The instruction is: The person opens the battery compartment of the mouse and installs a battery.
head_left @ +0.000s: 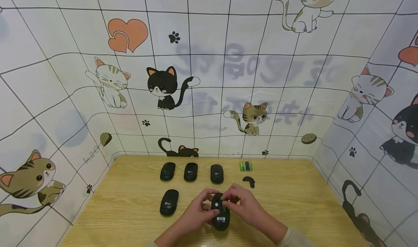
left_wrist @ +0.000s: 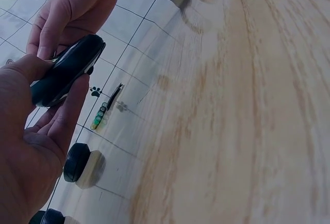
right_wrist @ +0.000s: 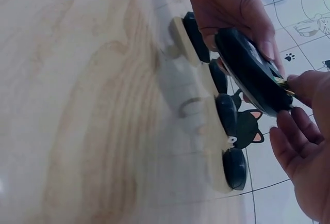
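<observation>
gripping upturned wireless mouse (head_left: 221, 223) w/ l hand (head_left: 197, 208), btwn both hands, long axis approx fwd, & pinching green battery (head_left: 224, 208) w/ r hand (head_left: 242, 203), nearer mouse's r side, roughly parallel.

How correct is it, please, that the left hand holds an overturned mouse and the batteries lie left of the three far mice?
Not quite: the batteries lie right of the three far mice, as the head view shows. The rest stands.

Head view from above, facing forward and down, close tilted wrist views, upturned mouse (head_left: 220, 214) in all
</observation>
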The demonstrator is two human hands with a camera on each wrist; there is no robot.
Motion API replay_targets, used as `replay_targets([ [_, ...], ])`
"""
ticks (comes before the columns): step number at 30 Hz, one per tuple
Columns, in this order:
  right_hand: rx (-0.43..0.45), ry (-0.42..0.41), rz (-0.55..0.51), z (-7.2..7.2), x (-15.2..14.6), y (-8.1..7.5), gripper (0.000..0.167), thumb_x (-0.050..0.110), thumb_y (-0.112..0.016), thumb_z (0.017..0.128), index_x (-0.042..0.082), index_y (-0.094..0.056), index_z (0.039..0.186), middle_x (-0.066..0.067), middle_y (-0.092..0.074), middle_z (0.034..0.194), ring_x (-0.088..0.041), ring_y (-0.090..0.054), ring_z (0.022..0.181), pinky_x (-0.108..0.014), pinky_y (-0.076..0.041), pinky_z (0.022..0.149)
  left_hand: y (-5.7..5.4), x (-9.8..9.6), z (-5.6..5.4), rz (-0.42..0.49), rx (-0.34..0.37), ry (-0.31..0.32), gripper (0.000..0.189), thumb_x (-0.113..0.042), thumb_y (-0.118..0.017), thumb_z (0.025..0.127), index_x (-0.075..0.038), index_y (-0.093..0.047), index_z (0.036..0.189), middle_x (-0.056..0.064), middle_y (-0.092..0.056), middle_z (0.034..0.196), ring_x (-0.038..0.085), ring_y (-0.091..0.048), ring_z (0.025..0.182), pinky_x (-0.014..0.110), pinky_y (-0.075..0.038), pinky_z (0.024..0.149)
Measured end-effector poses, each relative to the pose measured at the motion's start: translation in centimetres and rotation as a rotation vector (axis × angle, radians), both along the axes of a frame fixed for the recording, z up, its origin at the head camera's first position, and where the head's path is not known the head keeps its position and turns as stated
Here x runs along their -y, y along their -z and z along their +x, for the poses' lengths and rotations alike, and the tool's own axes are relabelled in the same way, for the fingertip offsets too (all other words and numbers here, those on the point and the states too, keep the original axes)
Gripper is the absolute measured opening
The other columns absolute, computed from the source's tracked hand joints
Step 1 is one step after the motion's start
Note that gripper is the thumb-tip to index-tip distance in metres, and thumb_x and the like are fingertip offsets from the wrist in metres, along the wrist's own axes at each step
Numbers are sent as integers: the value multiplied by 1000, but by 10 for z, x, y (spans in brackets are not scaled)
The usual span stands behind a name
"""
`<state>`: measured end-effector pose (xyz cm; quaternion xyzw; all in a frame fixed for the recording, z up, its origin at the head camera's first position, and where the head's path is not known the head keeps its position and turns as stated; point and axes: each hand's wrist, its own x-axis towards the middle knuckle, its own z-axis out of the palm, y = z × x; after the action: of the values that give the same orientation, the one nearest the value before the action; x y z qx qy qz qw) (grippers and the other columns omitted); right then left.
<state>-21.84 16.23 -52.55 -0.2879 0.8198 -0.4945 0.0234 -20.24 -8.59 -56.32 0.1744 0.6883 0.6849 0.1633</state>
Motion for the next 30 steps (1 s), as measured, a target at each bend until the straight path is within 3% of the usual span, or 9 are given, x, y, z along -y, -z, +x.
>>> replay_targets([
  [5, 14, 51, -20, 3, 2, 5, 6, 21, -82, 103, 26, -82, 107, -2, -63, 111, -15, -66, 99, -32, -63, 82, 1, 0, 0, 10, -8, -11, 58, -4, -78, 103, -11, -54, 155, 13, -59, 123, 22, -76, 88, 37, -68, 68],
  [11, 143, 96, -101, 4, 6, 7, 8, 19, -81, 103, 21, -82, 110, -6, -66, 128, -25, -67, 119, -32, -64, 92, 1, -1, -2, 35, -18, -19, 57, -4, -79, 102, -14, -56, 154, 16, -58, 125, 21, -76, 90, 35, -68, 68],
  [16, 198, 139, -152, 5, 9, 7, 7, 16, -82, 102, 19, -82, 109, -8, -69, 132, -29, -68, 123, -29, -64, 90, 0, -2, -2, 38, -37, -22, 57, -5, -79, 103, -15, -55, 154, 16, -58, 127, 20, -76, 89, 38, -69, 70],
  [30, 205, 190, -223, 8, 15, 7, 9, 3, -81, 100, 11, -77, 103, -10, -69, 129, -26, -67, 123, -29, -64, 92, -2, -5, -4, 25, -77, -31, 58, -3, -80, 101, -17, -57, 152, 14, -58, 127, 19, -73, 86, 37, -68, 67],
])
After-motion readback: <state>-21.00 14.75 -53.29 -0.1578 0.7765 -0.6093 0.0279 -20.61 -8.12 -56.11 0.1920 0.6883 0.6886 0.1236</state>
